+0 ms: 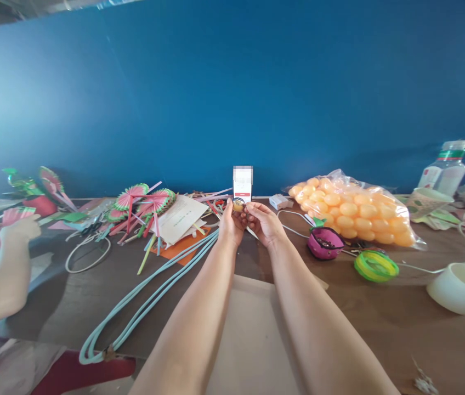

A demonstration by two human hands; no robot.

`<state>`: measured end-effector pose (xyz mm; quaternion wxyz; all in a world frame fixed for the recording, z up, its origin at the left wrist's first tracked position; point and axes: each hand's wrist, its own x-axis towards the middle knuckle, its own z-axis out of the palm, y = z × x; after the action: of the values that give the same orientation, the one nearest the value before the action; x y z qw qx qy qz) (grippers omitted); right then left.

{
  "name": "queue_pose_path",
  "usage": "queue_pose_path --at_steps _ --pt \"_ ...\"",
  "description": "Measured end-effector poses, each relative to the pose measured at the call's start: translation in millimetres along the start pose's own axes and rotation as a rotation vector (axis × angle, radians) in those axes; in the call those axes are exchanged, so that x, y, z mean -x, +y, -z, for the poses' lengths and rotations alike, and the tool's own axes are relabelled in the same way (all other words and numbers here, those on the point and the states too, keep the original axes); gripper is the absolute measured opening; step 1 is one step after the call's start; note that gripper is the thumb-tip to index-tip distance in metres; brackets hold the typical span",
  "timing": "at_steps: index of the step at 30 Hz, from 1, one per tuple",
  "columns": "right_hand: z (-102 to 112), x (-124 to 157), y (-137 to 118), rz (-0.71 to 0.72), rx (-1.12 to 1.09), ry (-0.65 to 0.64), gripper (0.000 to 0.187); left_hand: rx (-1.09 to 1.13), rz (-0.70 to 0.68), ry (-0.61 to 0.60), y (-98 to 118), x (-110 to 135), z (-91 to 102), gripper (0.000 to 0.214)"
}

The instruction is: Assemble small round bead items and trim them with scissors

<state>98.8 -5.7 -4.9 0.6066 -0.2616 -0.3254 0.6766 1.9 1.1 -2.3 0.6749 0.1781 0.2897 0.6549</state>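
Observation:
My left hand (231,224) and my right hand (264,222) are close together over the middle of the table. Between their fingertips is a small round, shiny, yellowish thing (238,204), too small to name for certain. The left fingers close round its left side, and the right fingers pinch at its right edge. Just behind it a phone (243,181) stands upright with a lit white screen. Under my forearms lies a flat beige sheet (253,329). Right of my right hand sits a purple fruit-shaped container (323,247) with small dark pieces inside.
Pale blue tubes (150,277) loop at left, near paper fans (134,200) and a printed sheet (179,216). A bag of orange balls (351,214), green rings (376,266), a white bowl (448,291) and a bottle (446,167) stand right. Another person's arm (10,269) reaches in left.

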Motion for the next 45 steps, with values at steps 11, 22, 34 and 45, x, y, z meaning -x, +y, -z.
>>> queue_pose_path --at_steps 11,22,34,45 --pt "-3.3 1.6 0.0 0.043 0.042 0.010 0.040 -0.053 -0.026 -0.010 -1.9 1.2 -0.5 0.039" --pt "-1.6 -0.8 -0.1 0.041 0.014 0.003 0.040 -0.078 -0.020 -0.062 -4.1 -0.9 1.0 0.046" --pt "0.9 -3.1 1.5 0.033 0.034 0.005 0.042 -0.093 -0.033 -0.084 -4.5 -1.9 2.3 0.044" --pt "1.2 -2.9 1.3 0.041 0.048 0.003 0.040 -0.091 -0.055 -0.102 -5.3 -3.1 3.7 0.046"
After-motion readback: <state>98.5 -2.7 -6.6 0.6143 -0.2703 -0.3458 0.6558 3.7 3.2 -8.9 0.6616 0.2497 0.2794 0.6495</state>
